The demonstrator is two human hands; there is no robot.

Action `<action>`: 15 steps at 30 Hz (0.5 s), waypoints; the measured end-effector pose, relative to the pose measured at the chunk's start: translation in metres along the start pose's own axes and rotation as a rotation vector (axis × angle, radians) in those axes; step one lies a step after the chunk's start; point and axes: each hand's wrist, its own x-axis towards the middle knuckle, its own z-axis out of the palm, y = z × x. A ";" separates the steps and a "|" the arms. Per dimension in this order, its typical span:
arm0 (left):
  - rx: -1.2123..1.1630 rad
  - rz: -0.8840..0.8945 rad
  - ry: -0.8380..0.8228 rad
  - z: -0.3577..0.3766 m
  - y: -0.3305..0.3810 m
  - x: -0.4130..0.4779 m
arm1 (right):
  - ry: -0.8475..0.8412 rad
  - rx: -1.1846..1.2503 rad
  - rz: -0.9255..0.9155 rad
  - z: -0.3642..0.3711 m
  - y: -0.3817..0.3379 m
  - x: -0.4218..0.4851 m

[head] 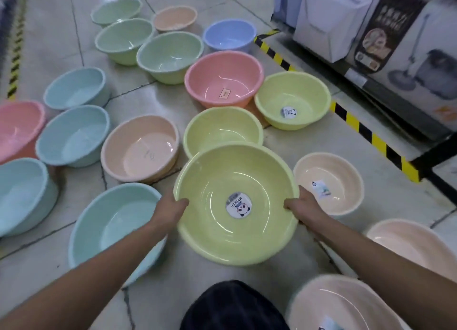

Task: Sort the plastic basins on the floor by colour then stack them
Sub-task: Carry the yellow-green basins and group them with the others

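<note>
A yellow basin [237,203] is gripped at opposite rims by the left hand [170,209] and right hand [303,206], held above the floor [173,280] near a second yellow basin [222,130]. If lowered tilted, it could jam crooked.

Held basin [212,230] overlapping near rim of basin behind [222,129].

Bare forearms [99,268], dark trousers [232,307]
</note>
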 end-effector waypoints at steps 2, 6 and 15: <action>-0.077 0.041 -0.023 -0.016 0.036 0.020 | 0.019 0.006 -0.026 -0.007 -0.036 0.015; -0.190 0.011 -0.004 -0.034 0.080 0.074 | 0.029 0.054 -0.042 -0.010 -0.108 0.050; -0.368 -0.077 0.016 -0.015 0.110 0.219 | 0.056 -0.012 0.005 0.029 -0.171 0.172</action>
